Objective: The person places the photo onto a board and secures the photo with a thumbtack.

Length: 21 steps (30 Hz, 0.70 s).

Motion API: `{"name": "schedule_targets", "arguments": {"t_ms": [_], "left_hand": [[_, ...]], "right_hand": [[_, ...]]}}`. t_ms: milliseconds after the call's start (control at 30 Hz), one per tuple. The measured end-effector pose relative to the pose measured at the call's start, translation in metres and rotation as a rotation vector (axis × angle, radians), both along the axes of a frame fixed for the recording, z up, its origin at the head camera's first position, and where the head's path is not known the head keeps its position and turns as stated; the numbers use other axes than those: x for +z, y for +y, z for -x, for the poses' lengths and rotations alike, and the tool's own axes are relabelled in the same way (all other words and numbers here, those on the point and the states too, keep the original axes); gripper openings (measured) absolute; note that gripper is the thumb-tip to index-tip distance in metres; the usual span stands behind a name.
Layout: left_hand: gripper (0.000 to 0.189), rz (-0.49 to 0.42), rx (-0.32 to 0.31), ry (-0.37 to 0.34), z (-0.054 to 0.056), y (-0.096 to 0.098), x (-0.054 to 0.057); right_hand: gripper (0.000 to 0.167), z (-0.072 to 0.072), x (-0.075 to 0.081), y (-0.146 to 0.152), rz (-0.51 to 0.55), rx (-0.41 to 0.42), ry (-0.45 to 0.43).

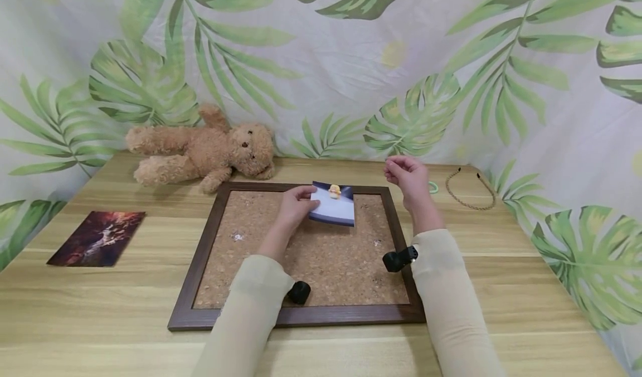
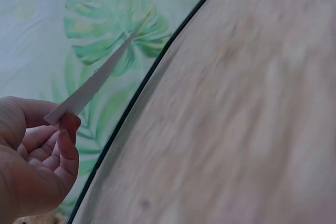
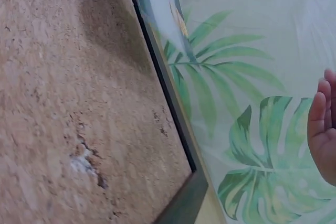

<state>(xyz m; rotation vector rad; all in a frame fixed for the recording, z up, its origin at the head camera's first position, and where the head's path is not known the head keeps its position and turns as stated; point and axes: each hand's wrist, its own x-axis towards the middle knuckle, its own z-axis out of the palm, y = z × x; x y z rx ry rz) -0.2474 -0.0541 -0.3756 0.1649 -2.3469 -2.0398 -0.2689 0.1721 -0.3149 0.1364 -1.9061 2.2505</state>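
Note:
My left hand [image 1: 295, 203] pinches a small picture card [image 1: 332, 212] by its left edge, thumb on the near face. The card shows a yellow figure on pale blue and is tilted above the framed cork board [image 1: 341, 271]. In the left wrist view, the card [image 2: 97, 83] appears almost edge-on between thumb and fingers. My right hand [image 1: 411, 180] is raised above the board's far right corner. Its fingers are curled with the thumb against them, and no object shows there. Only part of the right hand [image 3: 324, 129] appears in the right wrist view.
A brown teddy bear [image 1: 208, 149] lies behind the board's far left corner. To the left is a dark reddish picture [image 1: 100, 238]. A beaded headband [image 1: 471, 206] and a green ring-like item [image 1: 433, 187] lie at the far right. Leaf-print cloth [image 1: 331, 76] hangs behind the table.

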Motion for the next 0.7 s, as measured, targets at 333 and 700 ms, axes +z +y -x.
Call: {"name": "schedule_targets", "arguments": {"t_ms": [333, 700], "left_hand": [[0.03, 0.236, -0.014, -0.046, 0.001, 0.013, -0.011], [0.032, 0.512, -0.045, 0.065, 0.001, 0.014, -0.018]], "right_hand": [[0.013, 0.006, -0.011, -0.005, -0.061, 0.036, -0.071], [0.026, 0.013, -0.026, -0.022, -0.23, 0.035, -0.139]]}}
